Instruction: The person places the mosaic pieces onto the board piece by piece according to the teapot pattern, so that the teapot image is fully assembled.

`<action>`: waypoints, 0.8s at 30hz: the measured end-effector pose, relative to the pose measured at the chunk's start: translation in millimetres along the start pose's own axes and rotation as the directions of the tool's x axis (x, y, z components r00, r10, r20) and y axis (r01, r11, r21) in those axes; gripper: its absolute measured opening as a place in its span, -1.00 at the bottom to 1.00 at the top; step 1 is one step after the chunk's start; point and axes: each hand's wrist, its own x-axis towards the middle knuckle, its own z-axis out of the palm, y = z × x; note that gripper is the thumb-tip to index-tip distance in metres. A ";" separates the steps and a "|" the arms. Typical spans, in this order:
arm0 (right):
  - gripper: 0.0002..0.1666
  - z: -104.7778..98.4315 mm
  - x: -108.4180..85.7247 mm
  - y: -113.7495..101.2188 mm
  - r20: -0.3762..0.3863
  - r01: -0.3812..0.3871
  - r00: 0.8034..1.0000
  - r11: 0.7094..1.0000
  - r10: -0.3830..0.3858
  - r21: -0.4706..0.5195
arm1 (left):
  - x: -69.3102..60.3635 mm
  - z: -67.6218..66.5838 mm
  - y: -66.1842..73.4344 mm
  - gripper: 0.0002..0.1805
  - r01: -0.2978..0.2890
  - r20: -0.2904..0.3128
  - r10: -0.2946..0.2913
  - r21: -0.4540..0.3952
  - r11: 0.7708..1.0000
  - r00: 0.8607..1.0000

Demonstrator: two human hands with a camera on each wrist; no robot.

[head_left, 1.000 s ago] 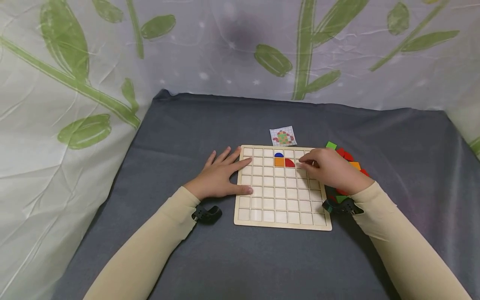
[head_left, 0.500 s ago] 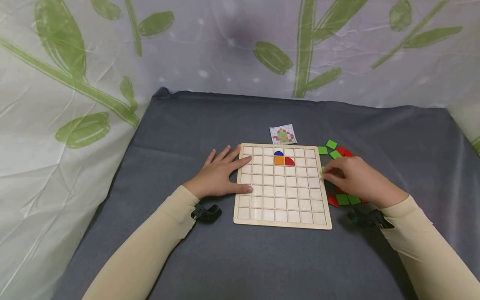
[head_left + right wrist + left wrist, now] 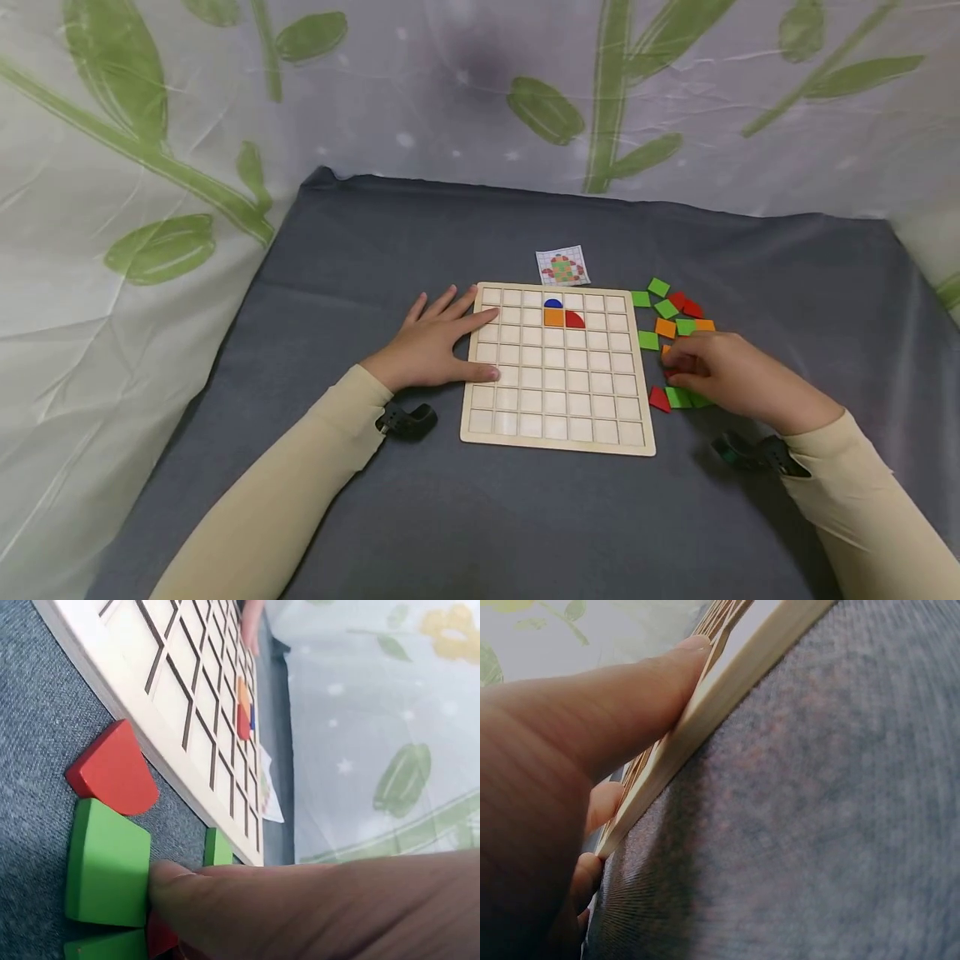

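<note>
The left hand point(image 3: 427, 346) lies spread on the left edge of a gridded wooden board point(image 3: 555, 380); its thumb point(image 3: 645, 694) rests on the rim in the left wrist view. Set in the grid are a blue half-round piece point(image 3: 553, 303), an orange square point(image 3: 553, 317) and a red quarter-round point(image 3: 574, 319). Right of the board, the right hand point(image 3: 723, 375) reaches down among loose pieces with bent fingers. In the right wrist view its thumb point(image 3: 176, 881) is beside a green square point(image 3: 112, 862), over a partly hidden red piece point(image 3: 160, 936); any grip is hidden.
A small patterned card point(image 3: 562, 267) lies behind the board. Loose green, orange and red pieces, such as a green square point(image 3: 658, 287) and a red one point(image 3: 659, 399), lie along the board's right side on the dark cloth point(image 3: 375, 517).
From above the grid, the right hand has moved right, off the board and down to the loose pieces, uncovering the upper ones. The left hand keeps its place on the board.
</note>
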 end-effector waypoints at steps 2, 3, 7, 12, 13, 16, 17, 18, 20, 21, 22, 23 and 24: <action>-0.84 0.4 1.8 -0.1 0.009 0.004 1.000 1.000 -0.004 0.000 | -0.6 -0.5 -0.8 0.07 0.007 0.001 -0.007 0.004 1.000 1.000; -0.84 0.6 2.7 0.0 0.014 0.003 1.000 1.000 -0.002 -0.003 | -0.7 -0.7 -1.1 0.07 0.006 -0.001 -0.006 0.003 1.000 1.000; -0.84 0.8 5.0 -0.1 0.020 -0.014 1.000 1.000 0.014 -0.015 | -0.8 -1.0 -1.8 0.06 0.003 -0.007 -0.003 -0.007 1.000 1.000; -0.81 1.6 4.7 -0.7 0.013 -0.030 0.999 0.999 0.030 -0.028 | -1.3 -1.0 -1.6 0.06 -0.002 -0.006 0.002 -0.011 1.000 1.000; -0.81 1.9 4.4 -1.0 0.011 -0.031 0.999 0.999 0.032 -0.027 | -1.3 -1.0 -1.4 0.06 -0.002 -0.005 0.002 -0.010 1.000 1.000; -0.82 2.5 3.5 -2.0 0.006 -0.020 1.000 0.999 0.020 -0.029 | -1.1 -0.9 -1.3 0.06 -0.005 -0.005 0.005 -0.008 1.000 1.000; -0.82 2.4 3.4 -2.5 0.004 -0.015 1.000 0.999 0.015 -0.030 | -1.0 -0.8 -1.4 0.06 -0.007 -0.008 0.007 -0.009 1.000 1.000; -0.82 2.2 3.3 -3.2 0.004 -0.010 1.000 0.999 0.010 -0.030 | -1.0 -0.7 -1.6 0.06 -0.009 -0.011 0.009 -0.010 1.000 1.000; -0.82 1.7 3.7 -4.6 0.007 -0.001 1.000 0.999 0.001 -0.033 | -0.8 -0.3 -1.8 0.06 -0.009 -0.014 0.009 -0.010 1.000 1.000; -0.83 1.5 4.1 -5.5 0.009 0.002 1.000 0.999 -0.001 -0.034 | -0.7 -0.1 -1.9 0.06 -0.010 -0.015 0.010 -0.010 1.000 1.000; -0.83 1.3 4.8 -6.5 0.012 0.005 1.000 0.999 -0.004 -0.036 | -0.6 0.1 -1.9 0.06 -0.009 -0.015 0.009 -0.009 1.000 1.000; -0.84 1.2 5.5 -7.7 0.012 0.008 1.000 0.999 -0.007 -0.043 | -0.7 0.1 -1.9 0.07 -0.009 -0.015 0.009 -0.010 1.000 1.000; -0.86 1.3 6.4 -8.8 0.008 0.017 1.000 0.998 -0.017 -0.057 | -0.7 0.2 -1.7 0.07 -0.009 -0.012 0.009 -0.011 1.000 1.000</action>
